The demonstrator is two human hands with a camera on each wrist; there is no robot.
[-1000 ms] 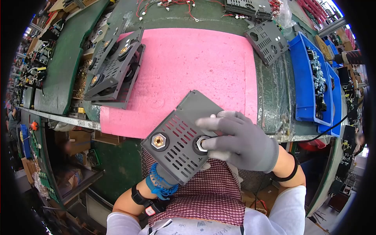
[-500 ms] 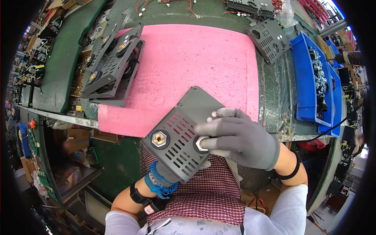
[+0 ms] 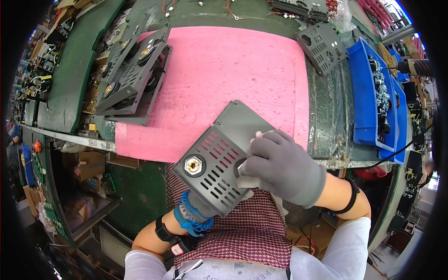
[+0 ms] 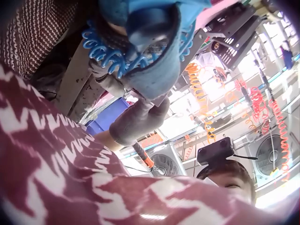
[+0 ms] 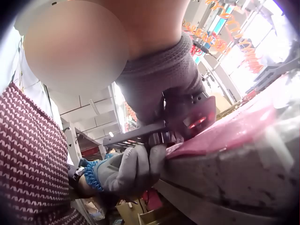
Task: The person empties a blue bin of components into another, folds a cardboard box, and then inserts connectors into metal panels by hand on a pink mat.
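Note:
A dark grey slotted metal panel (image 3: 219, 161) is tilted over the near edge of the pink mat. One brass fitting with a hex nut (image 3: 193, 165) shows at its left. The gloved right hand (image 3: 287, 168) pinches a second nut at the panel's right side, fingers curled, mostly covering it. From beneath, the gloved left hand (image 5: 133, 171) supports the panel, its fingers curled up against a black part on the underside; in the head view the panel hides most of that hand. A blue coiled band (image 3: 191, 214) circles the left wrist.
Several similar panels with fittings (image 3: 135, 79) are stacked at the pink mat's (image 3: 224, 70) left side. Another panel (image 3: 322, 49) lies at the back right, beside blue bins (image 3: 366, 102) of metal parts. Red wires lie at the back.
The right hand's fingers have curled closer around the right nut, covering more of it. The panel has shifted slightly right and up in the head view.

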